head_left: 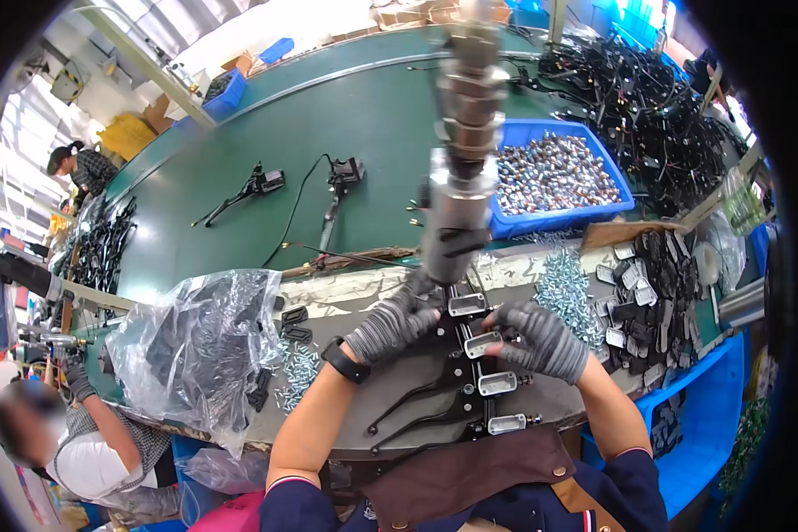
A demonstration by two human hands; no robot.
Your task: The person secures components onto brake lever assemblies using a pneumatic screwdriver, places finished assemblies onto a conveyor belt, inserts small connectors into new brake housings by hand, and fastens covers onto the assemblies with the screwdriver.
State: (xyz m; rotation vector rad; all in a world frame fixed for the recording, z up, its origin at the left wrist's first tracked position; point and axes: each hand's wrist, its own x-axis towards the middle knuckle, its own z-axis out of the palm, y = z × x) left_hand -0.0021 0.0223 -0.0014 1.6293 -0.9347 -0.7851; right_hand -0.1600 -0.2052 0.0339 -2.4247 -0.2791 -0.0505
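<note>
A row of black brake levers with silver reservoirs (497, 383) lies on the bench in front of me. Over its far end hangs a metal power screwdriver (457, 217), blurred by motion. My left hand (392, 326), in a grey striped glove with bare fingertips, closes at the tool's lower end; part of its fingers is hidden there. My right hand (541, 339), gloved the same way, has curled fingers at the second reservoir (482, 344) from the far end. What sits between those fingertips is hard to make out.
A blue bin (625, 206) holds many small metal parts. Loose screws (566, 288) and black-and-silver covers (634, 293) lie right. On the left are a clear plastic bag (195, 346) and more screws (300, 377). Two lever assemblies (337, 191) rest on the green table. A co-worker (97, 443) sits left.
</note>
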